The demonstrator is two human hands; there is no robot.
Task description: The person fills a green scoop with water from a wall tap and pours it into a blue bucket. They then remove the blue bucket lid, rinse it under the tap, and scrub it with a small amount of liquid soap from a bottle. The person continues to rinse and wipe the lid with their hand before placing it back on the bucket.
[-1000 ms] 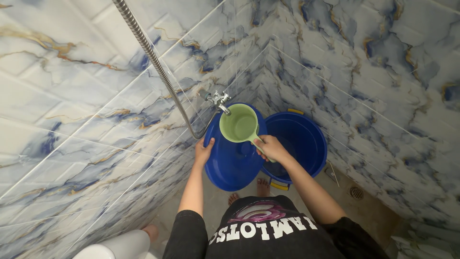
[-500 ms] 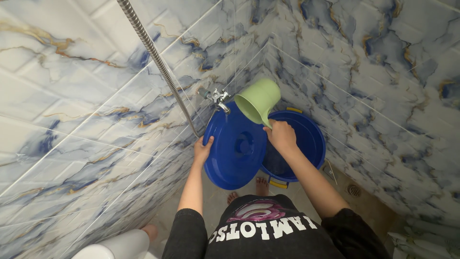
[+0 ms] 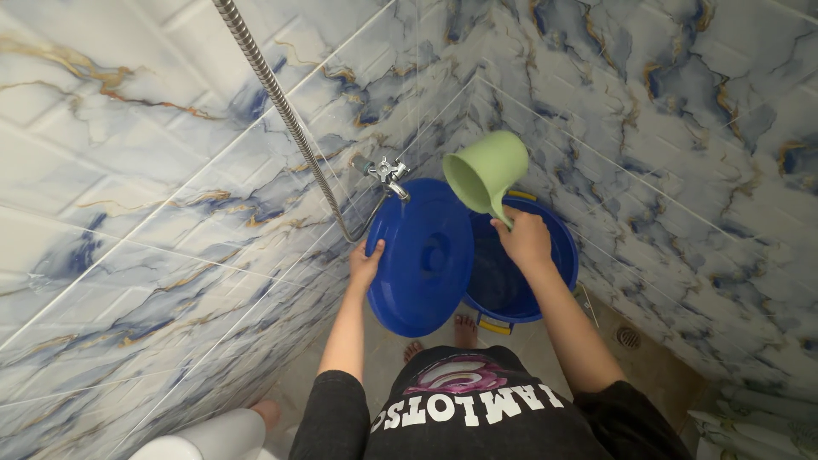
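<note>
My left hand [image 3: 365, 264] grips the left edge of a round blue lid [image 3: 422, 255], held tilted beside the wall under a metal tap [image 3: 388, 175]. A blue bucket [image 3: 558, 247] stands on the floor to the right of the lid, partly hidden by it. Above the bucket, my right hand [image 3: 524, 238] holds a light green mug [image 3: 484, 175] by its handle. The mug is tipped so that its mouth faces left and down toward the lid.
A flexible metal shower hose [image 3: 277, 102] runs down the marbled tile wall to the tap. A floor drain [image 3: 628, 338] lies at the right. A white toilet edge [image 3: 204, 439] shows at the bottom left. My bare feet [image 3: 464, 324] stand by the bucket.
My right hand has lifted the green mug from under the tap and swung it up and right over the bucket, tipping it. The lid has shifted slightly right and up.
</note>
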